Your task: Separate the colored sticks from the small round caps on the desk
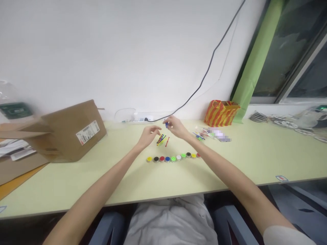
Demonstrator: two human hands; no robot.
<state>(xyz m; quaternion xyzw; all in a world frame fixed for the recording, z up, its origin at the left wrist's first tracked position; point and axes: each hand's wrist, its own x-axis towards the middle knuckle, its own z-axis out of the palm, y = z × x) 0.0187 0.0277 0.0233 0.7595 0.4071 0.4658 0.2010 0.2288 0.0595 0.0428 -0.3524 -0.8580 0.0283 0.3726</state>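
My right hand (175, 127) is raised over the far part of the table, its fingertips pinched on a small blue plastic piece (167, 125). Left of it, my left hand (149, 136) hovers with thumb and forefinger a little apart and nothing visible between them. Just below the hands lies a small pile of coloured plastic sticks (160, 139), with a single red stick (167, 141) beside it. Closer to me runs a row of small round pots with coloured lids (167, 159); my right forearm partly covers its right end.
A cardboard box (68, 136) stands at the left. Beyond my right arm lie more small plastic pieces (200, 136) and a blurred flat packet (219, 134). A red-and-yellow striped bag (221, 113) stands against the wall. A black cable (201, 81) hangs down to a power strip (141, 119).
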